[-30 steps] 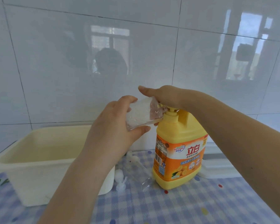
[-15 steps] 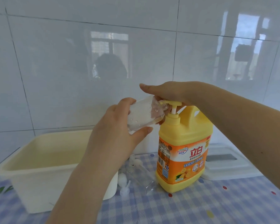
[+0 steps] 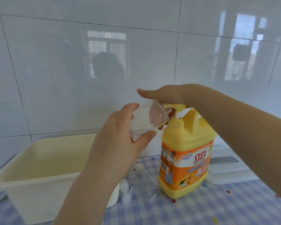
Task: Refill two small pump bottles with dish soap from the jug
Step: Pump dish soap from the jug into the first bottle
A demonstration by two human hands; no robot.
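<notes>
Clear bottle [image 3: 146, 119] is clamped in the left hand [image 3: 120, 143]: thumb under its lower edge, fingers wrapped over the top side. It is held tilted, nearly on its side, mouth pointing right and meeting the spout of the pump [image 3: 177, 106]. A little clear liquid and some bubbles show inside.

Right hand [image 3: 167, 95] lies flat on top of the pump head, fingers straight and together, pointing left. Palm touches the head; nothing is gripped. White stem shows below the head, so the pump is not fully down.

Yellow jug [image 3: 186, 156] stands upright on the checked cloth [image 3: 217, 208], orange label facing the camera, handle at the back right.

Second clear bottle [image 3: 143, 182] lies on its side on the cloth, just left of the jug base and under the left forearm. Two small white pump tops [image 3: 126, 190] lie beside it, near the tub corner; exact contact can't be told.

Cream tub [image 3: 39, 181] sits at left, against the tiled wall [image 3: 71, 70]. White lidded box [image 3: 225, 172] sits behind the jug at right, partly hidden by the right forearm.
</notes>
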